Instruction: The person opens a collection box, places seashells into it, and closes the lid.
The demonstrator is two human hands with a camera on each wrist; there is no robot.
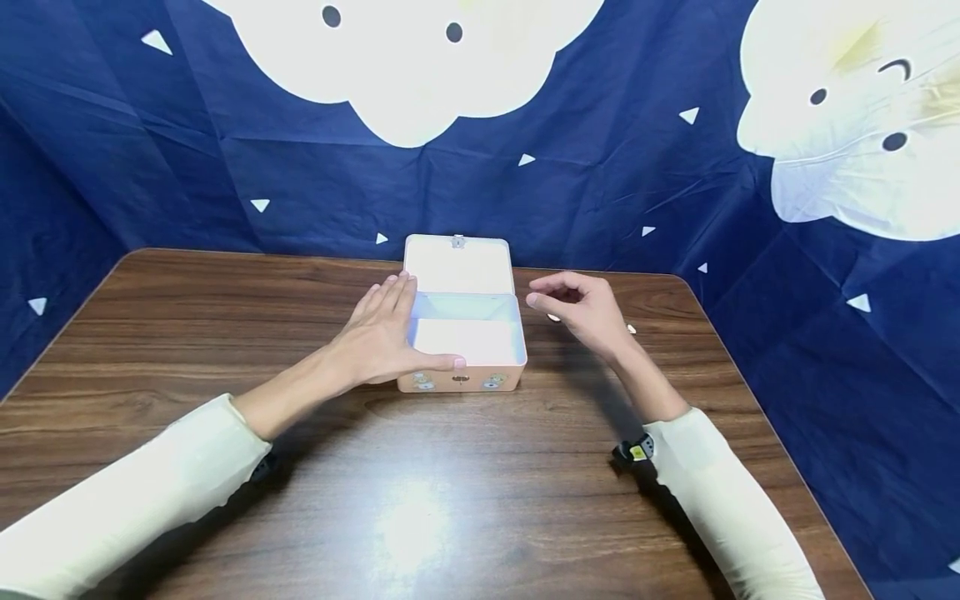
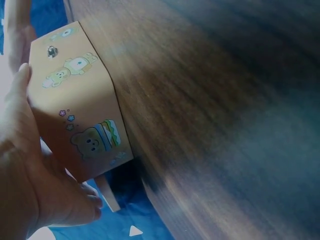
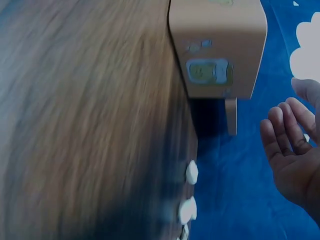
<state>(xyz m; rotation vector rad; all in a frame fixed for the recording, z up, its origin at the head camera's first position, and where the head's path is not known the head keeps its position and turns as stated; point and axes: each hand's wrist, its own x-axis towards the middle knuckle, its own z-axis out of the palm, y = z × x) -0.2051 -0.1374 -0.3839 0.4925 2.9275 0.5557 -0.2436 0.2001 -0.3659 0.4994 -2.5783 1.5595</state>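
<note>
A peach-coloured tin box (image 1: 460, 380) with cartoon bear prints stands with its hinged lid (image 1: 457, 265) raised and a pale inside showing. My left hand (image 1: 382, 329) lies against the box's left side, fingers straight, thumb along the front rim. To the right of the box my right hand (image 1: 581, 304) hovers with its fingers loosely bent and a gap between thumb and forefinger. A small white pebble-like piece (image 1: 553, 317) shows just below that hand. In the right wrist view, a white speck shows by the fingers (image 3: 282, 135); whether it is held is unclear.
More white pebble-like pieces (image 3: 185, 211) lie on the wooden table (image 1: 450, 467) to the right of the box. One white piece (image 1: 632, 329) shows beside the right wrist. A dark blue cloth (image 1: 315, 175) with clouds and triangles hangs behind the table's far edge.
</note>
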